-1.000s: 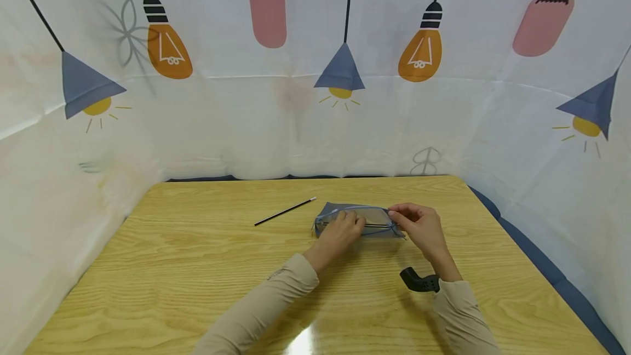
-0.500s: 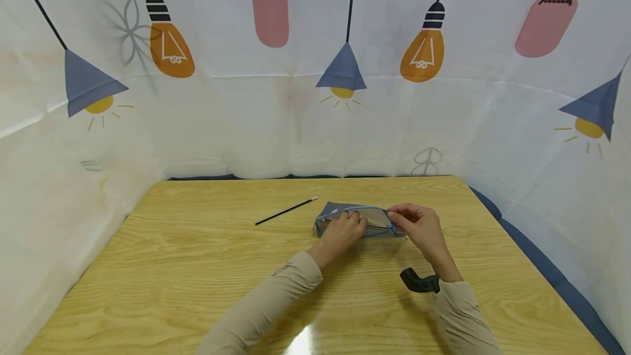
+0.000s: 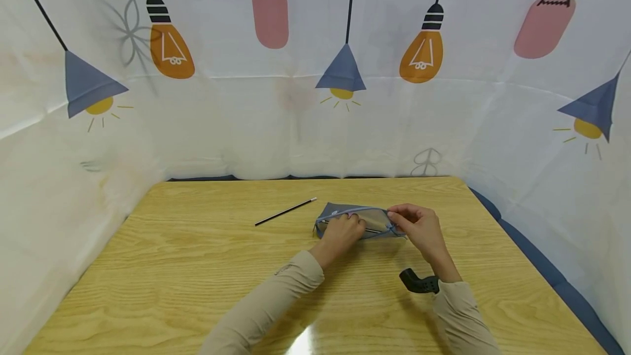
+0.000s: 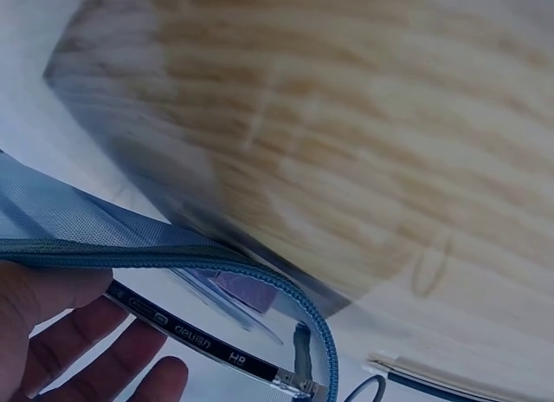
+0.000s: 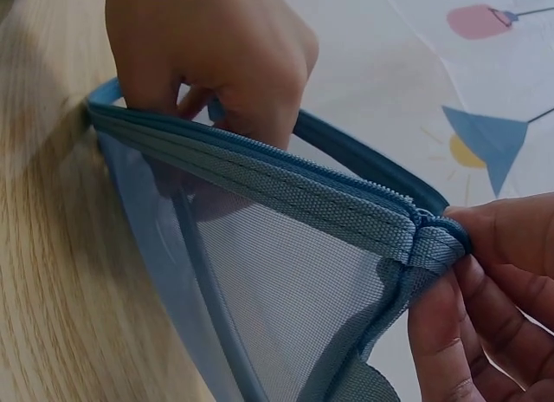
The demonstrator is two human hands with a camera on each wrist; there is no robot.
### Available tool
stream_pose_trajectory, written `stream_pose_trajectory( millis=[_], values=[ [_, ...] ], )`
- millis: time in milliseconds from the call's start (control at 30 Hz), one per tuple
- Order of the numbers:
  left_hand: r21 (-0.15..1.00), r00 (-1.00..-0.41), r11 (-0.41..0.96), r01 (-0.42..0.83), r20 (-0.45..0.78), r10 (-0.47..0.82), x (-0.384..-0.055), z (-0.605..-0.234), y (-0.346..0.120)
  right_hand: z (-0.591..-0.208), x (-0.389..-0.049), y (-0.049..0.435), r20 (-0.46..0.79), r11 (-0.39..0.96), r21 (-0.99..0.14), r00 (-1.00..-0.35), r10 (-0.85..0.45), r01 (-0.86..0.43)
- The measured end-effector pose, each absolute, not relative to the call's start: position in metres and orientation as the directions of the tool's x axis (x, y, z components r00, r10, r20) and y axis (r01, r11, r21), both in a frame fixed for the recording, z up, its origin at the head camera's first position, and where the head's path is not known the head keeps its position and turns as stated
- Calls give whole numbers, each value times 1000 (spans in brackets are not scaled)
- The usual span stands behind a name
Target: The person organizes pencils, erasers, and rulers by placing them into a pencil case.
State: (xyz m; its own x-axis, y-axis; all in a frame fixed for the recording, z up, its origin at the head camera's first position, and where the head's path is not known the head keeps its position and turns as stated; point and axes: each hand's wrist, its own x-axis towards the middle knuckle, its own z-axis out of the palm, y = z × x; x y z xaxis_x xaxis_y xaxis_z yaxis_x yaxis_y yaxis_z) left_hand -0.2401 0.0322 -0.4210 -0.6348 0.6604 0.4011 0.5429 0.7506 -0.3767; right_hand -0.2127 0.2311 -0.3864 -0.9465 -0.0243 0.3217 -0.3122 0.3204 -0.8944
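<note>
A blue-grey mesh pencil case [image 3: 336,209] with a zip stands unzipped on the table. My left hand [image 3: 341,234] reaches down into its opening. In the left wrist view, the thumb and fingers pinch one end of a black HB pencil [image 4: 199,337] inside the case; its silvery other end is near the zip's curve. A purplish item [image 4: 247,291] shows inside too, its kind unclear. At the case's right end, my right hand [image 3: 423,232] pinches the corner by the zip end between thumb and fingers, plain in the right wrist view.
Another black pencil [image 3: 286,212] with a white tip lies on the wooden table [image 3: 162,267], left of the case. A white cloth with printed lamps [image 3: 231,125] hangs round the table's back and sides. A black strap device [image 3: 419,281] is on my right wrist.
My left hand has shifted slightly within the case, and the pencil inside has gone from nearly level to sloping. The right hand keeps its hold on the corner.
</note>
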Motion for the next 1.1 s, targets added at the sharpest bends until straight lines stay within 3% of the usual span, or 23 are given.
stream_pose_trajectory(
  millis=[400,1100],
  values=[
    [-425,-574,731,534,452,682,-237,-421,27,-388,-214,229,335,329,-890,-942,2,-316],
    [-382,-486,717,584,543,685,-229,-405,9,-385,-213,227,327,310,-904,-943,54,-296]
  ],
)
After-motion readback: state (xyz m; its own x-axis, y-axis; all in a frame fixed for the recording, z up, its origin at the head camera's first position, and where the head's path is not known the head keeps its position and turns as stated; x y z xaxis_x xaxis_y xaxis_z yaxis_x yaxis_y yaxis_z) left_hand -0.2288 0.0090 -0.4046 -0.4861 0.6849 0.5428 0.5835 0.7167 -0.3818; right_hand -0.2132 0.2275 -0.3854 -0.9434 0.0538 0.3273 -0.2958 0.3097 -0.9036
